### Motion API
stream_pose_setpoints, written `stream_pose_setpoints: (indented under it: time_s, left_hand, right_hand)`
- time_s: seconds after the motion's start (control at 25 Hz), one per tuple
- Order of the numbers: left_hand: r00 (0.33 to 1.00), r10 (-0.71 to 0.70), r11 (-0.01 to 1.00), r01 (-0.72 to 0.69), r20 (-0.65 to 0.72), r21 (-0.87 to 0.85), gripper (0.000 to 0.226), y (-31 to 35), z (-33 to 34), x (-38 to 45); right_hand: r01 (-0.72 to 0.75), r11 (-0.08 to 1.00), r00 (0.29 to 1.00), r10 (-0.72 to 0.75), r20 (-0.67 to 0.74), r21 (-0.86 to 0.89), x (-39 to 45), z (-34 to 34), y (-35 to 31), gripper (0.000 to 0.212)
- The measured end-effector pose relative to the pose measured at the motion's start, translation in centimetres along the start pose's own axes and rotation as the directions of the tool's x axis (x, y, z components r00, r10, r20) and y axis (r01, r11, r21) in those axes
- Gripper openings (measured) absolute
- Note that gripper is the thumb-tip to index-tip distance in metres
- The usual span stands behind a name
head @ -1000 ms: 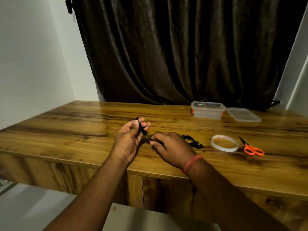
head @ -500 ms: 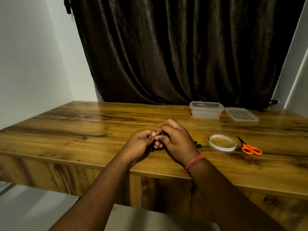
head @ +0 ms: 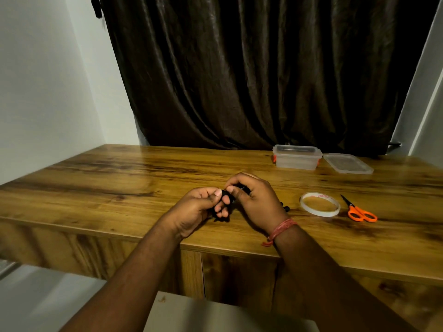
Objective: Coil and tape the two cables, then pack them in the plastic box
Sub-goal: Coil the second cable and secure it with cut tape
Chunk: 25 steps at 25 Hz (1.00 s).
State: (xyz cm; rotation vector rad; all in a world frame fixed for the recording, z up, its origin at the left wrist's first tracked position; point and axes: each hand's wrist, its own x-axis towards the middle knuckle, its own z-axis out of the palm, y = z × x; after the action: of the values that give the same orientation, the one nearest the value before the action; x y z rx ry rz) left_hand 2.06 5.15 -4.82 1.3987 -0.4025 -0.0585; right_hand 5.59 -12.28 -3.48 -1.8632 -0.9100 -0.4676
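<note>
Both hands meet over the near middle of the wooden table (head: pixel 119 188). Left hand (head: pixel 194 209) has its fingers curled round a bundle of black cable (head: pixel 225 195); right hand (head: pixel 256 202) pinches the same bundle from the other side — fingertips of the two hands touching. Most of that cable is hidden inside the grip, so how neatly it is coiled cannot be told. A second black cable (head: pixel 285 207) lies on the table just behind the right hand, only its end peeking out (the rest blocked by the hand). To the right: a roll of clear tape (head: pixel 320 204) lying flat, then orange-handled scissors (head: pixel 359 212) just beside it. Further back stands the plastic box (head: pixel 296 157), open, with its lid (head: pixel 347 163) lying next to it — well apart from the hands. A dark curtain (head: pixel 251 68) hangs behind.
</note>
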Motion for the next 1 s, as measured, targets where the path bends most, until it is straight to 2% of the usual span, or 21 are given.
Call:
stream_pose_setpoints:
  time_s: [0.16,0.44,0.68,0.84,1.0]
  left_hand:
    - [1.000,-0.018,0.990,0.018,0.004,-0.140,0.025,0.44,-0.09,-0.31]
    - [0.998,-0.040,0.984,0.029,-0.058,-0.177,0.029,0.65,0.05,-0.35]
    - [0.998,-0.056,0.988,0.052,-0.019,-0.144,0.026,0.45,0.08,-0.32]
    - [0.999,-0.042,0.991,0.040,-0.013,-0.126,0.026,0.20,0.11,-0.09]
    - [0.996,-0.004,0.999,0.000,-0.090,-0.044,0.026,-0.22,0.43,0.37]
  right_hand:
    - [-0.103,0.976,0.992,0.086,0.094,0.193,-0.34,-0.15,0.03,0.009]
    - [-0.140,0.938,0.979,0.083,0.186,0.317,-0.36,-0.46,0.30,0.021]
    - [-0.217,0.874,0.960,0.110,0.258,0.434,-0.36,-0.17,0.26,0.017]
    - [-0.257,0.868,0.950,0.148,0.274,0.424,-0.18,0.24,0.30,0.012]
    - [-0.246,0.918,0.958,0.182,0.222,0.311,-0.08,0.31,0.15,0.011]
